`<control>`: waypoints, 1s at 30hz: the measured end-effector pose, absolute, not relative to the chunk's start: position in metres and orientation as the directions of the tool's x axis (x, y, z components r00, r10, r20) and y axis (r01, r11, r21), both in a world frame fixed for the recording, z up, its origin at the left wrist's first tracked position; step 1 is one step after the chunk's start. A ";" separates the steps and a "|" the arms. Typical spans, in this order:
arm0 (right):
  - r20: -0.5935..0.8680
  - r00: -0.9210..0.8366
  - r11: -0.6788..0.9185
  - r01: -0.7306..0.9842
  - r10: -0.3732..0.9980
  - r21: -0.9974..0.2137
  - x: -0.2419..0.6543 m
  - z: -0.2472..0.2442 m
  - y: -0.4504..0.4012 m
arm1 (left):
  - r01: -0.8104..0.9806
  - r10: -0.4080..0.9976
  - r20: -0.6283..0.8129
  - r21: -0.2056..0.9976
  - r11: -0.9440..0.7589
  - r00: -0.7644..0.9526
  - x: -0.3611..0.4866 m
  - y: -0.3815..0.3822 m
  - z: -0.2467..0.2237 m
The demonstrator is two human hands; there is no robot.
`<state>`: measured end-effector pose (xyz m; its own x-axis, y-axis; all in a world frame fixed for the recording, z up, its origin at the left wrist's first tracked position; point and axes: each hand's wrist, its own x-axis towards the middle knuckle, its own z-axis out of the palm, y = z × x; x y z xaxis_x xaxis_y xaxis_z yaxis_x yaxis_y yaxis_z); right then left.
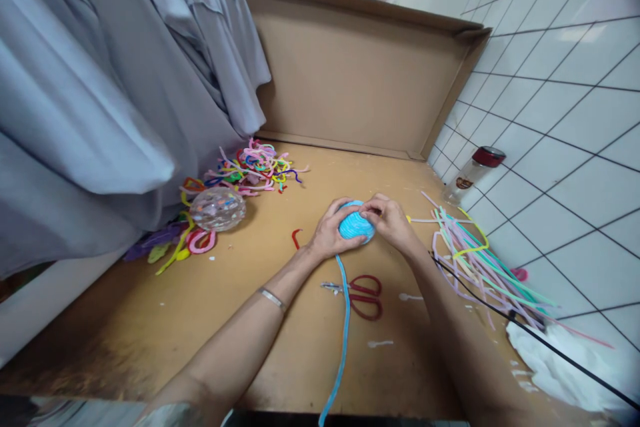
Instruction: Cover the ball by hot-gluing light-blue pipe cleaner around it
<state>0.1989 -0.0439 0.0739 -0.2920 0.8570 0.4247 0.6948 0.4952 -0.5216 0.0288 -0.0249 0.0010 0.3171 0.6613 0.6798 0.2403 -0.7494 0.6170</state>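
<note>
A rounded blue ball of wound fuzzy stem (356, 227) is held above the middle of the table. Around its left side wrap the fingers of my left hand (331, 230), thumb along the lower edge. My right hand (387, 217) pinches at the ball's upper right; whether a strand is between those fingertips is too small to tell. From beneath the ball a long blue stem (345, 320) hangs toward the table's front edge, crossing over red-handled scissors (367, 297) that lie on the table.
Colourful bent stems (260, 167) and a clear bowl (218, 209) are at the back left. Loose pastel stems (470, 260), a red-lidded bottle (473, 173), a black cable and white tissue (555, 353) lie right. A small red piece (297, 238) rests left of my left hand.
</note>
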 end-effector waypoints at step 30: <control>0.357 -0.305 0.440 0.801 0.883 -0.405 0.205 0.068 -0.041 | 0.198 0.706 0.632 0.684 -0.702 0.321 0.024 -0.021 0.001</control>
<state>0.2054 -0.0413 0.0677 -0.3046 0.8829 0.3573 0.8011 0.4404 -0.4052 0.0238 -0.0215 0.0007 0.3207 0.7056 0.6319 0.1982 -0.7023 0.6837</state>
